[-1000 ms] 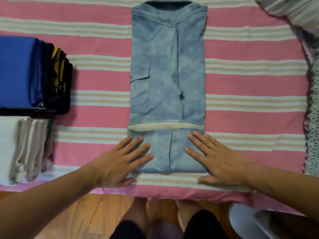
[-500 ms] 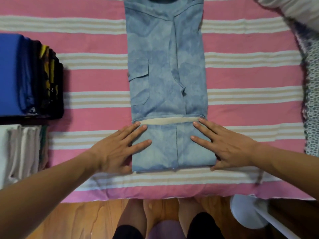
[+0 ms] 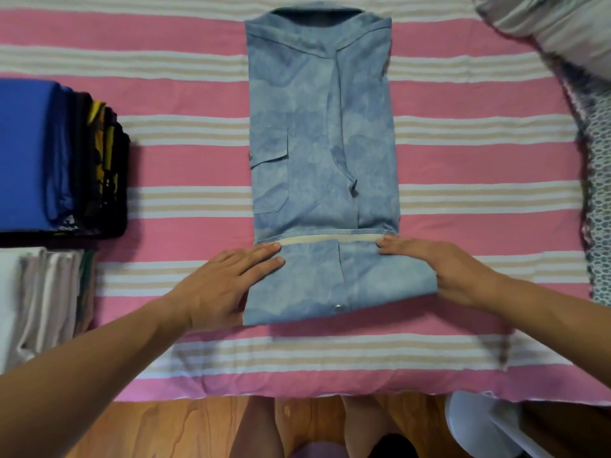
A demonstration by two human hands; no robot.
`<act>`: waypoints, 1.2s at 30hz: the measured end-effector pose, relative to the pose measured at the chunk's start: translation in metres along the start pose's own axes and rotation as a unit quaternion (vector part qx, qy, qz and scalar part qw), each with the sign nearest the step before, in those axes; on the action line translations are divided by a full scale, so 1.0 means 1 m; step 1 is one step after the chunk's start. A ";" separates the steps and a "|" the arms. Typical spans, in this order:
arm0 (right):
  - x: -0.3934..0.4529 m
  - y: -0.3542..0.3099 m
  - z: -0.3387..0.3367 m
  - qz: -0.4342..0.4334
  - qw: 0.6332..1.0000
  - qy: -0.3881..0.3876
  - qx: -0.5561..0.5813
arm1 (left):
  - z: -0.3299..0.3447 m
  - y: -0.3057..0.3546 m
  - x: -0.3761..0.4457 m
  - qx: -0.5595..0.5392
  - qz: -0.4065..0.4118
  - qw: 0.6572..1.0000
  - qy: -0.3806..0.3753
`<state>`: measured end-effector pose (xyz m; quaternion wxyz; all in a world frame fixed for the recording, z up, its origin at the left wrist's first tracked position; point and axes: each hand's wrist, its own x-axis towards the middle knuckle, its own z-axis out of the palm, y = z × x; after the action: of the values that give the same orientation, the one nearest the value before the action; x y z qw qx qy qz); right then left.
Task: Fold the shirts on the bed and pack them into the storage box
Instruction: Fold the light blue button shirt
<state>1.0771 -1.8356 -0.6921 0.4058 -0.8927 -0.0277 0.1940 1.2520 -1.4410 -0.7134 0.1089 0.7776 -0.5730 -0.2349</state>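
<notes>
A pale blue denim shirt (image 3: pixel 324 133) lies folded into a long strip on the pink striped bed (image 3: pixel 479 160), collar at the far end. Its near end is folded up into a flap (image 3: pixel 340 282). My left hand (image 3: pixel 215 285) holds the flap's left edge, with fingers on top and the thumb hidden under the cloth. My right hand (image 3: pixel 443 269) holds the right edge, its fingertips on the flap's upper right corner. A black storage box (image 3: pixel 124 180) at the left holds a blue shirt (image 3: pixel 23 153) and dark shirts standing on edge.
White and beige folded clothes (image 3: pixel 43 299) sit at the left below the box. A pillow (image 3: pixel 545 28) and a patterned cloth (image 3: pixel 598 193) fill the right side. Near me are the bed's edge, the wooden floor (image 3: pixel 165 428) and a white object (image 3: pixel 479 428).
Both hands slid outward from the top of the flap to its side edges. The flap's near edge now sits a little raised and slanted.
</notes>
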 end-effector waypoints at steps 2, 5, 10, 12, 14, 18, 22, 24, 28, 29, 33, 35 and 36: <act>0.005 -0.002 -0.007 0.028 0.999 -0.001 0.032 | 0.000 0.003 0.005 -0.098 -0.042 0.993 0.042; 0.018 -0.011 -0.011 0.054 0.995 0.064 0.046 | -0.006 0.014 0.019 -0.311 -0.191 0.924 0.118; 0.001 -0.041 -0.009 0.176 0.974 0.138 0.024 | -0.044 0.060 0.008 -0.392 -0.325 0.851 0.127; -0.028 -0.058 0.002 0.144 0.981 0.131 0.020 | -0.055 0.087 -0.019 -0.427 -0.289 0.855 0.055; -0.053 -0.079 0.011 0.174 0.977 0.114 0.038 | -0.062 0.111 -0.039 -0.454 -0.318 0.832 -0.017; -0.035 -0.091 0.024 0.266 0.952 0.139 0.065 | -0.064 0.108 -0.028 -0.485 -0.399 0.778 0.028; 0.012 -0.081 0.033 0.352 0.921 0.165 -0.032 | -0.041 0.099 0.007 -0.244 -0.499 0.809 0.193; 0.015 -0.076 0.047 0.380 0.910 0.150 -0.072 | -0.035 0.127 0.019 -0.076 -0.432 0.869 0.230; 0.006 -0.082 0.058 0.409 0.893 0.158 -0.103 | 0.002 0.162 0.041 -0.006 -0.272 0.956 0.107; 0.005 -0.082 0.059 0.416 0.890 0.153 -0.108 | 0.012 0.157 0.045 -0.005 -0.275 0.958 0.084; 0.007 -0.081 0.062 0.427 0.883 0.167 -0.104 | 0.032 0.126 0.057 0.024 -0.248 0.967 0.056; 0.012 -0.084 0.066 0.418 0.879 0.212 -0.086 | 0.036 0.117 0.060 0.046 -0.247 0.966 0.068; 0.015 -0.084 0.068 0.415 0.877 0.230 -0.082 | 0.037 0.113 0.062 0.052 -0.250 0.964 0.072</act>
<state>1.0749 -1.7276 -0.6759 0.2080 -0.8720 0.4231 0.1312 1.1533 -1.5314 -0.7111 0.0475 0.9154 -0.3626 -0.1682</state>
